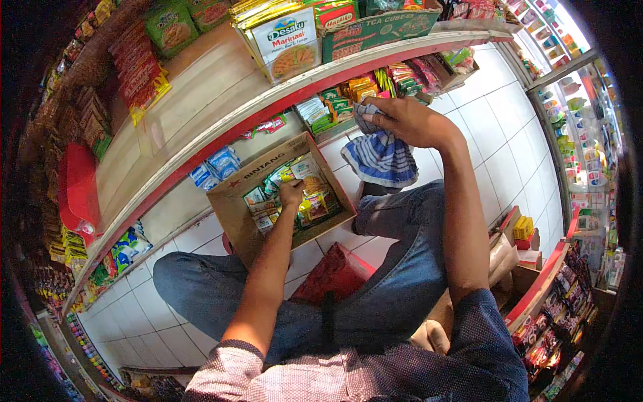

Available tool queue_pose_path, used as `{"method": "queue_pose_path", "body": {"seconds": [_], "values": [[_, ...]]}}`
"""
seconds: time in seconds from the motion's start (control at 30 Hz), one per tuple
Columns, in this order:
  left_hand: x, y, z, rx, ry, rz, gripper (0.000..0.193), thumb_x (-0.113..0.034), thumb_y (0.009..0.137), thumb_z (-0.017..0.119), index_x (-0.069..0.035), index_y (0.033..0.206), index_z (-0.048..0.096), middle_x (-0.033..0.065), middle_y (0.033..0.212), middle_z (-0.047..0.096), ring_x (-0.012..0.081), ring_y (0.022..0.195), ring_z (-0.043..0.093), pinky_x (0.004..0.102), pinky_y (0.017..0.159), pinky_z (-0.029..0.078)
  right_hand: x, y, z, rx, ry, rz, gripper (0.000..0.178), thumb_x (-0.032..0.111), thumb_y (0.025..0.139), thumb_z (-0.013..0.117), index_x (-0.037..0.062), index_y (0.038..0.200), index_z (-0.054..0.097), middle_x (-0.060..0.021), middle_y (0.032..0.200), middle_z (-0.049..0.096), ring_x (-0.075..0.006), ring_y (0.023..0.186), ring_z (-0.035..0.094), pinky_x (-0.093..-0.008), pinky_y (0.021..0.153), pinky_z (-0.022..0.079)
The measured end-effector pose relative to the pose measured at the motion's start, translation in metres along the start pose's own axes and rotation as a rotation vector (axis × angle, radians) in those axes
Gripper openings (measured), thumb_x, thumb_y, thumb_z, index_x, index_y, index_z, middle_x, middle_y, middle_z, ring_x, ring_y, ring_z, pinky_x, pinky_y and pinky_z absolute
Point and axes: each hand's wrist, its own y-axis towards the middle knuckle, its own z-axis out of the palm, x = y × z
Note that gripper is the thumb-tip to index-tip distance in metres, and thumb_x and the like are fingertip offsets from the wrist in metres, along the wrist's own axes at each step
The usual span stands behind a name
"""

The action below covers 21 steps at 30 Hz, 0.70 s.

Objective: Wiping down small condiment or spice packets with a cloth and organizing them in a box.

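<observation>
An open brown cardboard box (pixel 321 231) stands tilted on the floor before me, with several small seasoning sachets (pixel 313 206) inside. My left hand (pixel 291 193) reaches into it, its fingers closed at the edge of a sachet; the fingertips are partly hidden. Out to the right, my right hand (pixel 408 120) grips a blue and white striped cloth (pixel 382 159) by its bunched top. The cloth hangs from the fingers to the right of the box, above my knee.
A shelf board with a red edge (pixel 221 137) curves above the box, bearing sachet packs (pixel 288 43). Beneath it sits a tray of sachets (pixel 328 110). A red packet (pixel 333 275) lies between my legs on the white tiles (pixel 479 110). Stocked shelves (pixel 556 308) stand at right.
</observation>
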Motion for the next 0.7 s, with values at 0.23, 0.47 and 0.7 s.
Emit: {"method": "queue_pose_path", "body": {"seconds": [0.23, 0.47, 0.7], "values": [[-0.004, -0.006, -0.099, -0.043, 0.118, 0.344, 0.016, -0.006, 0.077, 0.077, 0.000, 0.086, 0.064, 0.0139, 0.078, 0.065, 0.0277, 0.075, 0.067, 0.0422, 0.067, 0.051, 0.032, 0.021, -0.012, -0.006, 0.051, -0.071, 0.042, 0.038, 0.105, 0.051, 0.0022, 0.126, 0.059, -0.0273, 0.099, 0.069, -0.0465, 0.097, 0.065, -0.0493, 0.082, 0.051], [-0.114, -0.057, -0.166, 0.354, 0.205, 0.297, 0.044, -0.007, 0.080, 0.077, -0.002, 0.120, 0.059, 0.0135, 0.097, 0.069, 0.0240, 0.090, 0.067, 0.0369, 0.080, 0.053, 0.027, 0.020, -0.007, -0.027, 0.176, 0.006, 0.044, 0.039, 0.106, 0.052, -0.0002, 0.124, 0.061, -0.0244, 0.105, 0.071, -0.0345, 0.095, 0.069, -0.0425, 0.088, 0.051], [-0.206, -0.125, -0.212, 0.248, -0.508, 0.210, 0.031, -0.018, 0.097, 0.067, -0.001, 0.123, 0.066, 0.0074, 0.114, 0.071, 0.0134, 0.104, 0.064, 0.0296, 0.092, 0.050, 0.077, 0.018, 0.012, -0.287, 0.421, -0.239, 0.051, 0.034, 0.100, 0.061, -0.0024, 0.135, 0.052, -0.0262, 0.119, 0.065, -0.0372, 0.112, 0.064, -0.0414, 0.096, 0.048]]}}
